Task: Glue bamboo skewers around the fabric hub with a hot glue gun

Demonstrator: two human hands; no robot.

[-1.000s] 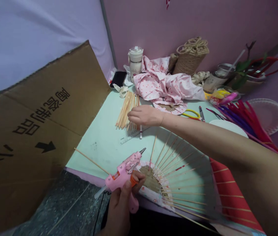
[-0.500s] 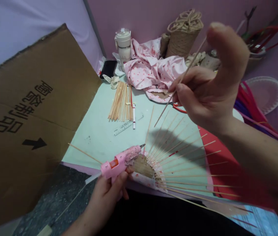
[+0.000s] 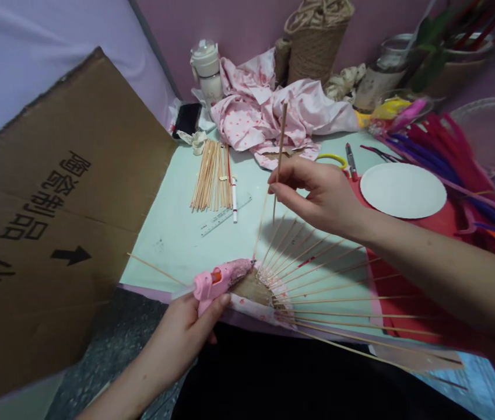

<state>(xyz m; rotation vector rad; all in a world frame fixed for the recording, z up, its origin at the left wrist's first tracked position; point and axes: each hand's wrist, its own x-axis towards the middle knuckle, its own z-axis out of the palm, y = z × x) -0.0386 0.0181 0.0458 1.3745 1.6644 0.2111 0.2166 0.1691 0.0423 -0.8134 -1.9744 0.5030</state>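
Note:
My left hand (image 3: 201, 321) is wrapped round a pink hot glue gun (image 3: 221, 281), its nozzle over the rim of a cardboard ring (image 3: 253, 289) covered in pink-dotted cloth. Thin wooden sticks (image 3: 317, 278) fan out from that ring to the right, and a single one points away to the left. Between thumb and fingers, my right hand (image 3: 312, 189) pinches a loose wooden stick (image 3: 281, 137), held nearly upright above the fanned sticks. The lower side of the ring is partly hidden by my left hand.
A tall cardboard panel (image 3: 63, 221) stands on the left. On the pale green table lie a bundle of sticks (image 3: 212, 181), a ruler (image 3: 225, 216), a marker (image 3: 234, 201), crumpled dotted cloth (image 3: 251, 119) and a white paper plate (image 3: 403, 190). Behind are a bottle (image 3: 207, 70) and twine (image 3: 317, 44).
My right hand has come down and left, its fingers more folded, and the stick it holds has turned from slanted to nearly upright. The glue gun stays close to the ring's rim.

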